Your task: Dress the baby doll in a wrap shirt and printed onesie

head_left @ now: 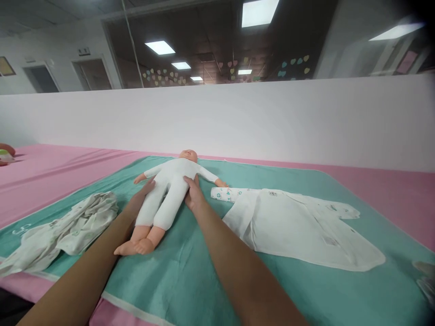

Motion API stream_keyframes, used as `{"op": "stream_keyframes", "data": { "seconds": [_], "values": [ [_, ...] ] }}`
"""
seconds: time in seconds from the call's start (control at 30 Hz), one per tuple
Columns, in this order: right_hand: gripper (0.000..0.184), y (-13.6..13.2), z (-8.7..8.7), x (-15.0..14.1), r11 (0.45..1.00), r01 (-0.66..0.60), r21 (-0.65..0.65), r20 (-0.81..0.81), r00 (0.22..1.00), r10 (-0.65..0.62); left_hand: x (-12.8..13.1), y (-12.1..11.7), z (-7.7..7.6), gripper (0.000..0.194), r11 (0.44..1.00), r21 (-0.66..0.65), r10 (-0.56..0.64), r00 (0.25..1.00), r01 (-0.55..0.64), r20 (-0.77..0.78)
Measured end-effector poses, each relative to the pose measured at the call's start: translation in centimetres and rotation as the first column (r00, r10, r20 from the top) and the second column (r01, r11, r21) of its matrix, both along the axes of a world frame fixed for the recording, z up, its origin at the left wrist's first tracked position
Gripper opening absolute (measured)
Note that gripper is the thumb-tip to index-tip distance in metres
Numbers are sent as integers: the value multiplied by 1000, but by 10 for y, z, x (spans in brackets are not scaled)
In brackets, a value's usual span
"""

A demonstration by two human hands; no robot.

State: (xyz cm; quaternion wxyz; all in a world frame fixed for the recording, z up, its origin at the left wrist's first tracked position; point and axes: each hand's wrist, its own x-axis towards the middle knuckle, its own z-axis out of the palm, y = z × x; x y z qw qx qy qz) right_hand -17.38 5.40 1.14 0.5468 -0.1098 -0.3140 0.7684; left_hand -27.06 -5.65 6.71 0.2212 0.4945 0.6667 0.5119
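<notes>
A baby doll (173, 181) with a white cloth body lies on its back on a green mat, its head away from me and its bare feet towards me. My left hand (142, 195) grips the doll's side at the hip and thigh; its fingers are partly hidden. On the opposite hip, my right hand (195, 194) holds with the thumb on top and the other fingers largely out of sight. To the right, an opened white baby shirt (292, 222) is spread flat, one printed sleeve near the doll's hand. A crumpled printed cloth (84, 222) lies beside my left forearm.
The green mat (190, 280) covers part of a pink padded surface (68, 165). A low white wall (217, 120) runs behind it. Part of a toy (6, 154) shows at the far left, and a blurred object (426, 274) at the right edge.
</notes>
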Motion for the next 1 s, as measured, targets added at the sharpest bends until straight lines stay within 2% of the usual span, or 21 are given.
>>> {"op": "stream_keyframes", "data": {
  "seconds": [0.07,0.17,0.3,0.4,0.5,0.6,0.73,0.87,0.93,1.0],
  "values": [
    [65,-7,11,2,999,13,42,-24,1000,-12,-3,0,-1,74,1000,11,2,1000,-2,17],
    [64,-17,26,5,993,7,114,-54,999,-1,-7,1,-3,83,998,17,-56,998,55,21],
    [60,-31,39,18,983,-4,186,-17,1000,7,-3,2,-5,83,997,49,-59,996,56,66],
    [59,-42,45,39,980,-37,195,52,998,28,9,-1,-5,82,996,42,-84,992,80,90],
    [66,-54,49,72,980,-32,195,84,996,16,31,-4,-5,81,990,36,-138,990,137,27],
    [70,-66,50,119,982,24,189,118,992,-47,68,-4,-8,79,985,54,-158,982,164,-99],
    [60,-84,43,197,976,139,170,173,970,-169,143,-3,-19,70,968,69,-218,943,242,-250],
    [50,-102,32,272,945,278,170,280,906,-317,220,-3,-30,63,887,42,-446,876,460,-184],
    [48,-108,27,304,922,346,173,330,862,-385,250,-2,-35,64,835,19,-542,828,550,-146],
    [48,-110,21,329,905,388,176,340,838,-426,272,1,-39,65,807,-27,-584,791,590,-183]
  ]
}}
